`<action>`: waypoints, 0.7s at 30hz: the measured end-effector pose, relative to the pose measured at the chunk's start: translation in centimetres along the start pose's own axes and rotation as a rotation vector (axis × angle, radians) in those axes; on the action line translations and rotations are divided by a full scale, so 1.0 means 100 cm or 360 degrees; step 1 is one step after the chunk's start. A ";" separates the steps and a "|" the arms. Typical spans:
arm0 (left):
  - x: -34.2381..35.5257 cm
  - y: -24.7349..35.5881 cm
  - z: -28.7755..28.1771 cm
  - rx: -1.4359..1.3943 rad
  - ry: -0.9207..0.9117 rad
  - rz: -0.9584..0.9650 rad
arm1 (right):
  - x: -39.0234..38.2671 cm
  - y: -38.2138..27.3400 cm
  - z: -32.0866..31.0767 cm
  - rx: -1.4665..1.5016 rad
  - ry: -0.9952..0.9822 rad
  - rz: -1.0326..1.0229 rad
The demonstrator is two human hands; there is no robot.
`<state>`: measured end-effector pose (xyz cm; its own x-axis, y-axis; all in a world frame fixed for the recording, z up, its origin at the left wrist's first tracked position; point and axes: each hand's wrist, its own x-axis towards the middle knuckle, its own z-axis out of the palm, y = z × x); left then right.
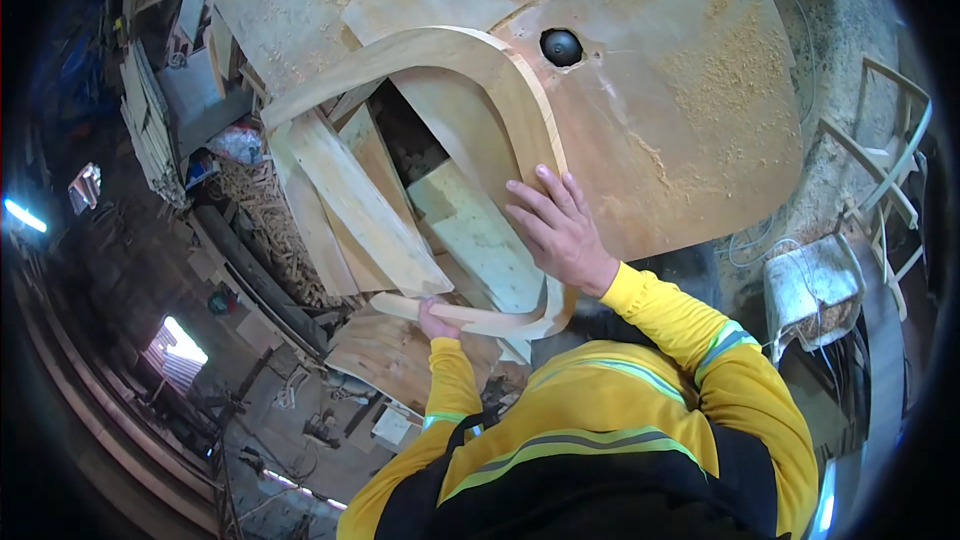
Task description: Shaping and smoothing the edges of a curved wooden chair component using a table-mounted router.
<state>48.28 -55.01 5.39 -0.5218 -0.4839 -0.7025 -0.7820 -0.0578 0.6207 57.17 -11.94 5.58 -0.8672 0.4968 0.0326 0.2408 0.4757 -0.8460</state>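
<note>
A U-shaped curved wooden frame (533, 105) of pale wood lies with its upper bend on a sawdust-strewn wooden tabletop (640, 180). My left hand (438, 320) is closed around the frame's lower arm, close to its free end. Against the right side of the bend lies my right hand (568, 228), its fingers stretched and spread over the wood. Up and to the right of the frame, a dark rounded metal piece (562, 47) sits in a hole in the tabletop.
Several loose boards (365, 195) lie inside and beneath the frame. Wood offcuts and shavings (265, 220) are heaped at the left. On the right stand a whitish container (815, 285) with a cable across it and a pale rack of bent pieces (890, 155).
</note>
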 end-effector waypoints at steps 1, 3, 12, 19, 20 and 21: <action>0.003 0.000 -0.003 -0.0012 -0.0021 0.0007 | 0.000 0.001 0.000 0.0003 0.0011 -0.0062; 0.002 -0.003 -0.002 -0.0034 -0.0006 0.0006 | 0.000 0.005 0.001 -0.0009 0.0005 -0.0130; -0.019 0.012 -0.005 0.0054 0.0262 0.0144 | 0.003 0.004 -0.006 0.0090 0.0015 -0.0102; 0.007 0.016 -0.012 0.0019 0.0190 0.0123 | 0.009 -0.004 -0.004 0.0041 -0.0001 -0.0062; 0.011 0.014 -0.017 -0.0004 0.0080 0.0074 | 0.009 -0.004 -0.006 0.0035 0.0007 -0.0063; 0.004 0.013 -0.002 -0.0001 0.0074 0.0058 | 0.007 -0.001 -0.004 0.0020 0.0001 -0.0055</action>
<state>47.16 -55.43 5.99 -0.5335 -0.5259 -0.6624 -0.7625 -0.0398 0.6457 56.66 -11.34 5.96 -0.8746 0.4808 0.0623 0.2051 0.4834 -0.8511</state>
